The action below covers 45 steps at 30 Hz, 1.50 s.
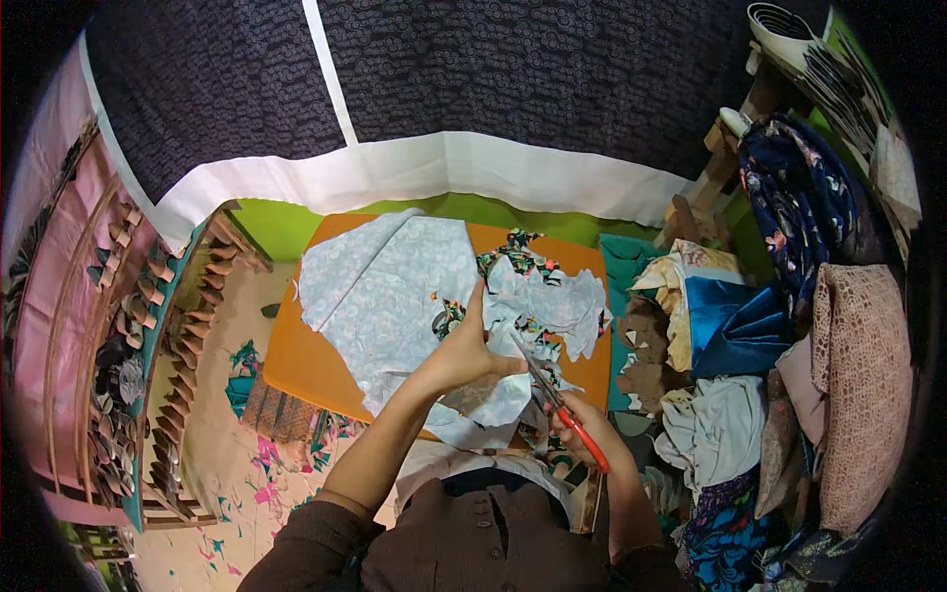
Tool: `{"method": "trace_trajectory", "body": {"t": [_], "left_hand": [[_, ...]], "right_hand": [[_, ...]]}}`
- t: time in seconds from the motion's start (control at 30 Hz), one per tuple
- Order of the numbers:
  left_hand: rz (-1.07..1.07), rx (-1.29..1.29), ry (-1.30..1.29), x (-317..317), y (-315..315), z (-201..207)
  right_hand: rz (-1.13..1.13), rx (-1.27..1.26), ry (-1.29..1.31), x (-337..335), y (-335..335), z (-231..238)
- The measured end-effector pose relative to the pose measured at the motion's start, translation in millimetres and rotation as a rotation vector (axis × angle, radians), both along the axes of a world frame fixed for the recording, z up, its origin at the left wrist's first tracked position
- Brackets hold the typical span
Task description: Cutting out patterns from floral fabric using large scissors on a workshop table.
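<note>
My right hand is wrapped round the handle of a pair of red-handled scissors. Their blades point up and to the left, against the cloth near my left thumb. My left hand grips a pale piece of fabric, its thumb and index finger showing and the other fingers hidden. A large pale floral fabric, wrong side up, spreads over the left of an orange table. Cut pieces with a black floral face and pale backs lie beyond my hands.
To the left stand racks of wooden shoe-like forms. Scraps litter the floor beside a brown patterned piece. At right are folded cloths, among them blue satin, and a tan patterned cushion. A dark curtain hangs behind the table.
</note>
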<state>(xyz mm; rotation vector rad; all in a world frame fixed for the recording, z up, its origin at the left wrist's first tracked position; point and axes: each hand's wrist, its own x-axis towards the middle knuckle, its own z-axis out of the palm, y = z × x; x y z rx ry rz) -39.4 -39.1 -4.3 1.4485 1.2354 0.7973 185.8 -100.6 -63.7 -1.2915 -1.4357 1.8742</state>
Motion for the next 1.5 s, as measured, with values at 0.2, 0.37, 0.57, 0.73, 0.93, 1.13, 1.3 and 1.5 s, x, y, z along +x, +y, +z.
{"method": "trace_trajectory", "body": {"t": [0.2,0.37,0.57,0.73,0.93,1.13,1.3,1.5], "left_hand": [[-0.091,-0.052,0.052,7,4,5],[-0.155,0.041,0.076,13,6,1],[-0.228,-0.013,0.100,17,11,10],[-0.106,-0.059,-0.209,19,11,-1],[0.086,0.099,-0.265,30,12,-1],[0.214,0.258,-0.226,37,10,-9],[0.218,0.316,-0.158,43,9,-9],[0.201,0.276,-0.147,50,3,2]], "right_hand": [[-0.014,0.203,0.041,-5,-8,1],[-0.058,0.062,0.159,0,-6,-7],[-0.067,0.088,0.134,5,-4,2],[-0.338,-0.320,0.366,-2,0,19],[-0.122,-0.084,0.240,-3,-3,4],[-0.114,0.069,0.311,-11,-7,3],[-0.139,0.269,0.112,-11,-10,-14],[-0.226,0.342,0.162,-16,-10,-9]]}}
